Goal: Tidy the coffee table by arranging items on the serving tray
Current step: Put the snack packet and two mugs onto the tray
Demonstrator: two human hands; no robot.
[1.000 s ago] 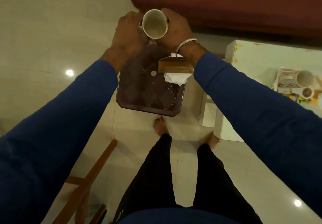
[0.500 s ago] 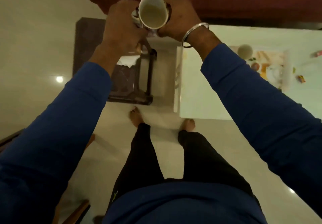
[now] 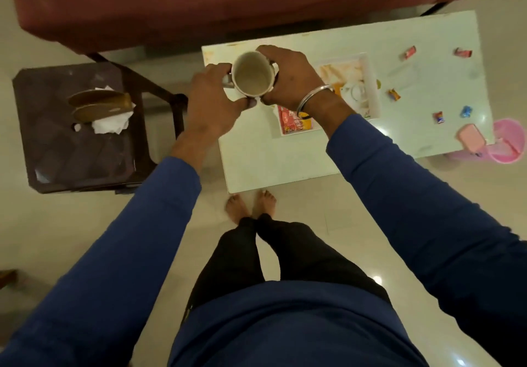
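Note:
An empty white mug (image 3: 252,74) is held between both hands above the left end of the white coffee table (image 3: 273,164). My left hand (image 3: 212,101) grips its left side near the handle, and my right hand (image 3: 291,77) wraps its right side. The white serving tray (image 3: 372,87) lies on the table behind my right wrist. It holds a teacup with saucer (image 3: 356,92) and a red packet (image 3: 292,119); my arm hides part of it.
Several wrapped candies (image 3: 393,94) and a pink box (image 3: 470,138) lie on the table's right half. A pink bin (image 3: 510,144) stands beyond that end. A dark stool (image 3: 57,149) at left carries a wooden napkin holder (image 3: 99,105) and tissue. A maroon sofa (image 3: 228,1) runs behind.
I have turned right from the dark stool toward the coffee table. The mug, still in both hands, now hangs over the table's left end instead of over the stool.

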